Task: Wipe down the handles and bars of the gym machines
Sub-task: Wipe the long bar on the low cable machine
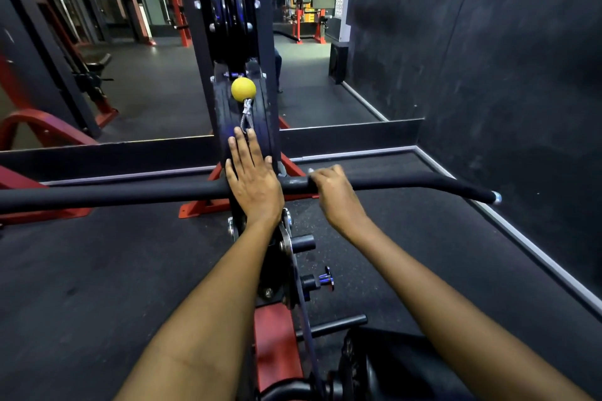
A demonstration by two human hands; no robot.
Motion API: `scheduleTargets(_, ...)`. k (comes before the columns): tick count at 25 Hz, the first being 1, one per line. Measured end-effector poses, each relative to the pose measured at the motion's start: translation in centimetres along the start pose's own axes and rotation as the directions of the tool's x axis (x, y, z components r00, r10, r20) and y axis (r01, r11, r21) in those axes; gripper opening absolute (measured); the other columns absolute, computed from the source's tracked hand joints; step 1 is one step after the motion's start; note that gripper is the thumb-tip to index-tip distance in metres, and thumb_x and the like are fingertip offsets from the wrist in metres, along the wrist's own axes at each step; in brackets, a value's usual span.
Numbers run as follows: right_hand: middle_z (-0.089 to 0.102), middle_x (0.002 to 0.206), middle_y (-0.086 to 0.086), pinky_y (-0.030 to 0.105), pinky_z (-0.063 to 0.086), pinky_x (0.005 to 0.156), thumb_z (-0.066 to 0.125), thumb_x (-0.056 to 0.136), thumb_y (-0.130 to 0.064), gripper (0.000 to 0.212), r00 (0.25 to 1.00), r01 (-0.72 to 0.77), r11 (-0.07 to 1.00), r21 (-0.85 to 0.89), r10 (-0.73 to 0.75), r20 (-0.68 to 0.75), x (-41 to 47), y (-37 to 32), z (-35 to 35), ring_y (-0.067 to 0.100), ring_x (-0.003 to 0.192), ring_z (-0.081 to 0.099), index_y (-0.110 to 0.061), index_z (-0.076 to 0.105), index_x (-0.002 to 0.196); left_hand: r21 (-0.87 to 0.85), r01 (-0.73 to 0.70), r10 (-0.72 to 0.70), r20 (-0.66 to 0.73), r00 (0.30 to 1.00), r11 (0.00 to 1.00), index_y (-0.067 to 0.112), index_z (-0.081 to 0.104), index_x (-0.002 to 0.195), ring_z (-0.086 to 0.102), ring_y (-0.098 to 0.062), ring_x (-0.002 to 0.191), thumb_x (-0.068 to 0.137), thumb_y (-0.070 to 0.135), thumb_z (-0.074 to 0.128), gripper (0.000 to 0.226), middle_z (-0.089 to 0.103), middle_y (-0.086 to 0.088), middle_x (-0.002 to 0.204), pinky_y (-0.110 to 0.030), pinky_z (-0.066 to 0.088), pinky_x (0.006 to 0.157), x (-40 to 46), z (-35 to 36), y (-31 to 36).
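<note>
Nearest us, our two bare forearms reach forward from the bottom edge, on either side of a red frame (277, 345) that runs away down the middle. On that frame sit a round black peg (303, 243) and a small knob (321, 280), both sticking out to the right. Beyond them a long black bar (114, 194) crosses the whole scene from left to right, bending down at its far right end to a silver cap (496, 197).

Our right hand (329, 184) curls over the bar just right of centre, fingers wrapped round it in a firm grasp. Our left hand (250, 172) lies across the bar at its middle with the fingers straight and a little spread, grasping nothing; the fingertips (239, 137) reach the lower end of a steel cable loop (246, 117). We cannot tell whether the palm presses on the bar or only hangs above it.

Above the loop sits a yellow ball (243, 89), against a dark upright column (241, 114) with pulleys (228, 6) higher up. Dark rubber flooring (97, 270) spreads below, a black wall (488, 58) stands on the right, and more red gym frames (303, 19) show far behind.
</note>
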State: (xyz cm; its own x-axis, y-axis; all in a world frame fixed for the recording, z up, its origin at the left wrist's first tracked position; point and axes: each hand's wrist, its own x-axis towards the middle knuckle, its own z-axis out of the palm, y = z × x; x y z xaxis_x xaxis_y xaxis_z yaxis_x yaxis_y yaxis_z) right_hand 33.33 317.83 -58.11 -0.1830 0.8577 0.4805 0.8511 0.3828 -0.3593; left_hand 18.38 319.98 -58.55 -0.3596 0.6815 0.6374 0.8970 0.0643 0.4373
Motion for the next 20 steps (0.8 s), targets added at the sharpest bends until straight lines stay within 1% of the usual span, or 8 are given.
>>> scheduleTargets(2, 0.057, 0.085, 0.006, 0.026, 0.03, 0.067, 0.044, 0.097, -0.018, 0.023, 0.99, -0.138, 0.986, 0.09, 0.141, -0.022, 0.1, 0.9, -1.7, 0.018, 0.081, 0.046, -0.009, 0.063, 0.085, 0.009, 0.009, -0.009, 0.018, 1.0, 1.0, 0.014, 0.007, 0.154, 0.011, -0.021, 0.149, 0.098, 0.029, 0.032, 0.063, 0.01, -0.007, 0.162, -0.038, 0.022, 0.116, -0.1, -0.5, 0.1)
scheduleTargets(4, 0.049, 0.074, 0.001, 0.032, 0.024, 0.061, 0.046, 0.093, -0.021, 0.02, 0.861, -0.479, 0.819, 0.316, 0.509, -0.013, -0.6, 2.6, -4.5, 0.022, 0.076, 0.047, -0.013, 0.051, 0.075, 0.031, -0.016, 0.013, 0.085, 0.996, 0.999, 0.015, 0.002, 0.154, 0.008, -0.021, 0.149, 0.099, 0.029, 0.035, 0.066, 0.006, -0.008, 0.162, -0.038, 0.02, 0.116, -0.3, -1.2, -0.1)
scheduleTargets(6, 0.047, 0.072, -0.001, 0.035, 0.027, 0.058, 0.047, 0.087, -0.02, 0.015, 0.736, -0.616, 0.644, 0.453, 0.676, 0.039, -2.1, 3.1, -6.9, 0.022, 0.07, 0.043, -0.015, 0.043, 0.073, 0.029, -0.059, 0.052, 0.209, 0.977, 0.998, 0.016, -0.008, 0.152, 0.0, -0.022, 0.149, 0.101, 0.03, 0.038, 0.071, -0.005, -0.008, 0.162, -0.041, 0.012, 0.118, 0.2, -2.3, -0.1)
scheduleTargets(8, 0.043, 0.07, -0.002, 0.035, 0.027, 0.056, 0.044, 0.086, -0.016, 0.013, 0.724, -0.62, 0.636, 0.46, 0.689, 0.023, -3.2, 2.6, -8.5, 0.022, 0.068, 0.041, -0.015, 0.04, 0.073, 0.005, -0.017, 0.014, 0.343, 0.939, 1.0, 0.016, -0.013, 0.151, -0.01, -0.025, 0.148, 0.102, 0.034, 0.039, 0.074, -0.017, -0.011, 0.16, -0.047, 0.002, 0.12, 0.7, -4.0, 0.6)
scheduleTargets(10, 0.04, 0.071, -0.004, 0.038, 0.028, 0.057, 0.043, 0.086, -0.009, 0.006, 0.746, -0.619, 0.702, 0.353, 0.666, -0.016, -4.9, 2.0, -10.2, 0.03, 0.077, 0.049, -0.009, 0.047, 0.082, -0.004, 0.01, -0.008, 0.405, 0.914, 1.0, 0.012, 0.001, 0.154, -0.012, -0.03, 0.148, 0.101, 0.036, 0.041, 0.071, -0.016, -0.013, 0.16, -0.052, -0.003, 0.117, 0.3, -6.6, 2.4)
scheduleTargets(12, 0.048, 0.083, 0.002, 0.036, 0.038, 0.067, 0.048, 0.091, -0.015, 0.017, 0.767, -0.624, 0.764, 0.16, 0.639, -0.056, -6.6, 2.1, -12.1, 0.038, 0.095, 0.055, -0.001, 0.056, 0.093, -0.083, -0.075, 0.103, 0.425, 0.899, 0.994, 0.009, 0.028, 0.149, 0.006, -0.03, 0.148, 0.1, 0.033, 0.043, 0.057, 0.011, -0.014, 0.16, -0.05, 0.003, 0.117, -0.4, -9.5, 5.0)
scheduleTargets(15, 0.051, 0.119, 0.015, 0.038, 0.045, 0.084, 0.053, 0.093, -0.03, 0.033, 0.82, -0.573, 0.81, -0.126, 0.566, -0.089, -8.8, 1.6, -15.0, 0.037, 0.108, 0.053, 0.001, 0.064, 0.1, -0.208, -0.241, 0.302, 0.345, 0.889, 0.948, 0.009, 0.057, 0.122, 0.048, -0.03, 0.124, 0.097, 0.027, 0.044, 0.033, 0.057, -0.013, 0.13, -0.044, 0.03, 0.106, -2.6, -12.3, 8.3)
scheduleTargets(20, 0.05, 0.12, 0.013, 0.042, 0.044, 0.083, 0.049, 0.091, -0.016, 0.026, 0.826, -0.56, 0.813, -0.159, 0.532, -0.186, -11.5, 5.1, -17.0, 0.034, 0.111, 0.049, -0.001, 0.064, 0.106, -0.281, -0.334, 0.411, 0.29, 0.864, 0.9, 0.009, 0.061, 0.116, 0.054, -0.029, 0.114, 0.094, 0.024, 0.049, 0.028, 0.063, -0.011, 0.117, -0.041, 0.037, 0.096, -8.5, -10.5, 13.0)
